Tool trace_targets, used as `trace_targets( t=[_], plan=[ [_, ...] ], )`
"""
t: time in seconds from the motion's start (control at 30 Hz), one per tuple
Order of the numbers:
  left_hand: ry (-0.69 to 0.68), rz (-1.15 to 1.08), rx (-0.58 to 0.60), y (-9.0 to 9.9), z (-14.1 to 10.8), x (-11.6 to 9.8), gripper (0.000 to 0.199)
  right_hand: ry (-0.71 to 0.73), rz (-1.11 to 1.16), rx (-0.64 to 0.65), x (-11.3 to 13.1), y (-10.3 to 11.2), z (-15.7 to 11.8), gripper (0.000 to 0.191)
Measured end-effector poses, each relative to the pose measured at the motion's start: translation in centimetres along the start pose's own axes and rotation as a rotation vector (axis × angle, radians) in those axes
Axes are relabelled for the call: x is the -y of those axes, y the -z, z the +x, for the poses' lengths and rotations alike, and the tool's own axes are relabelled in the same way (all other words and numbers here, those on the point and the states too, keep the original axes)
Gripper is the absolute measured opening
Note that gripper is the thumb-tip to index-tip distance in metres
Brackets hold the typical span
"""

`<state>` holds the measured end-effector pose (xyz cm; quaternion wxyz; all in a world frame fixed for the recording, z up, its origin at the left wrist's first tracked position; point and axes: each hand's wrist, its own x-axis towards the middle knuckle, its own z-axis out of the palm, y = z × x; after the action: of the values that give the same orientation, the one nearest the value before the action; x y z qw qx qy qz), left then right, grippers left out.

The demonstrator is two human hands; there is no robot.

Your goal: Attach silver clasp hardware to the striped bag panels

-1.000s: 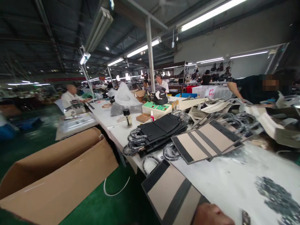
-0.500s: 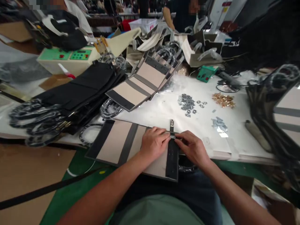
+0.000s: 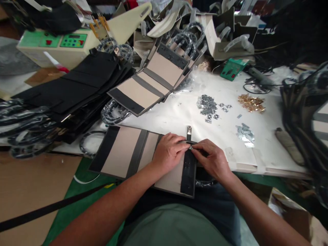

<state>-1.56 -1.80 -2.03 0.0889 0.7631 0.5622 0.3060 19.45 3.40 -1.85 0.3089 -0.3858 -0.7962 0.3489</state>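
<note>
Across the lower centre, a beige-and-black panel [image 3: 120, 148] is lying open, with the left hand [image 3: 166, 152] resting palm-down on it; whether its fingertips are gripping is unclear. Just right, the right hand [image 3: 211, 159], wrist angling inward, is pinching a small metal piece [image 3: 190, 147] at the panel's edge, apparently aligning it, which is calling for steady, fine pressure.

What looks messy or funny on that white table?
A few small, square, grey metal plates lie strayed beside their heap; that looks untidy. The beige-and-black flat panel under the left hand overhangs the white table. Nothing looks clearly broken.
</note>
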Motion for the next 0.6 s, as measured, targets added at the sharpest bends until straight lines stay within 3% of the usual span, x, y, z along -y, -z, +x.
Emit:
trace_targets(
  t=[0.37, 0.5, 0.6],
  plan=[
    [0.034, -0.052, 0.009, 0.3, 0.6, 0.5, 0.016, -0.042, -0.004, -0.012, 0.8, -0.1, 0.2, 0.012],
    [0.027, -0.082, -0.007, 0.3, 0.8, 0.8, 0.015, -0.067, -0.022, 0.116, 0.1, 1.7, 2.0, 0.014],
    [0.039, -0.105, -0.011, 0.1, 0.8, 1.0, 0.015, -0.128, -0.174, -0.023, -2.0, 4.0, 4.7, 0.021]
  ],
)
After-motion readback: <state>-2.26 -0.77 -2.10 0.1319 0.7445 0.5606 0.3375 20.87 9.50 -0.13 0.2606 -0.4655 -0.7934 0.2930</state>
